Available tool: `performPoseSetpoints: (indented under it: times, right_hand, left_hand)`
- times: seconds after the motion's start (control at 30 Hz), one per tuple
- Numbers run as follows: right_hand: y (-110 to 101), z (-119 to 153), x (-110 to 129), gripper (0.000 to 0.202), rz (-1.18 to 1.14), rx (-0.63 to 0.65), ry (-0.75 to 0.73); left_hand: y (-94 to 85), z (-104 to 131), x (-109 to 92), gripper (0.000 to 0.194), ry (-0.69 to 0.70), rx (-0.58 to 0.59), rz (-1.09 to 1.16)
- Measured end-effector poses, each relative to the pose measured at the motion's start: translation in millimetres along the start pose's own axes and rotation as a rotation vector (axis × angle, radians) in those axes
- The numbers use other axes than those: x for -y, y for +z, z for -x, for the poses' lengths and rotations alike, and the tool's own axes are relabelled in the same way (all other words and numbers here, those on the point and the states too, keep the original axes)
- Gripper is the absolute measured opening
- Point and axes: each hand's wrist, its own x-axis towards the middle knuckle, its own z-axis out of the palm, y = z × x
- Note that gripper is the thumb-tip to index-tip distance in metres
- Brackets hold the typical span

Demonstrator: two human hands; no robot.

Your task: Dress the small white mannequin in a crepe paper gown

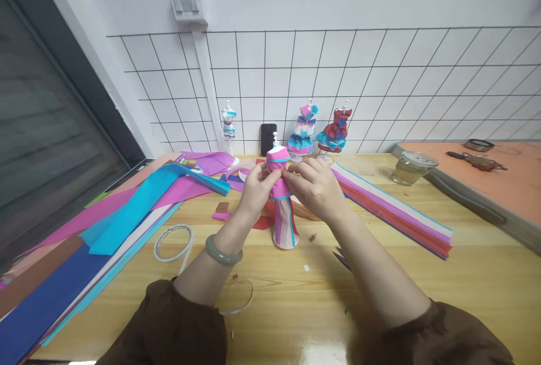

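A small white dress-form mannequin (275,145) stands upright in front of me, wearing a pink crepe-paper dress (279,189) with blue edging. Below its waist hangs a long striped skirt (285,223) in white, purple, blue and red. My left hand (253,190) is closed at the dress's left side, thumb pressed on the pink paper at the waist. From the right, my right hand (316,186) pinches the same paper with thumb and fingertips close to my left thumb. Part of the dress is hidden behind my fingers.
Crepe-paper strips (139,201) spread over the left. A tape roll (173,243) lies nearer me. Scissors (341,258) lie partly behind my right forearm. A folded striped strip (393,210) and a glass jar (412,168) are right. Dressed mannequins (302,131) and a phone (267,139) stand behind.
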Motion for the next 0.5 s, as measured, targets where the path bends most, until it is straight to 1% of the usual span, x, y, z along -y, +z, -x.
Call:
performPoseSetpoints:
  times: [0.3,0.5]
  right_hand:
    - [1.3,1.0,0.7,0.012,-0.016,-0.007,-0.003]
    - [1.4,1.2,0.6,0.011,-0.01,-0.002,0.003]
  left_hand:
    - [0.3,0.4,-1.8,0.025,-0.01,-0.01,-0.002]
    - [0.1,0.8,-1.3,0.023,-0.009,-0.011,0.001]
